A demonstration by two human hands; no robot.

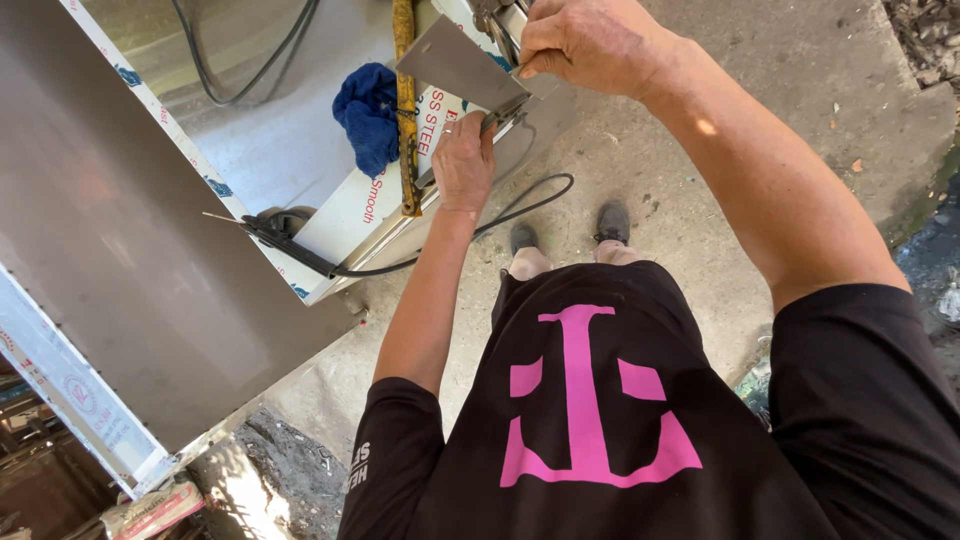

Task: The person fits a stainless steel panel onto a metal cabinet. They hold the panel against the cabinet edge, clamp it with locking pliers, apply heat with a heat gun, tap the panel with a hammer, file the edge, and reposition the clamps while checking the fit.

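A small flat piece of grey sheet metal (455,62) is held at the corner of a steel-clad workbench (330,215). My right hand (585,40) pinches its right edge from above. My left hand (463,160) grips just beneath the piece, fingers curled on what looks like a dark clamp or tool at the bench edge; the tool itself is mostly hidden. Both arms reach forward over my black shirt.
A blue rag (367,112) and a yellow-handled bar (405,110) lie on the bench. A black cable (520,205) loops off its edge. A large grey metal sheet (120,260) leans at left. Concrete floor (740,120) lies below, with my shoes (612,222).
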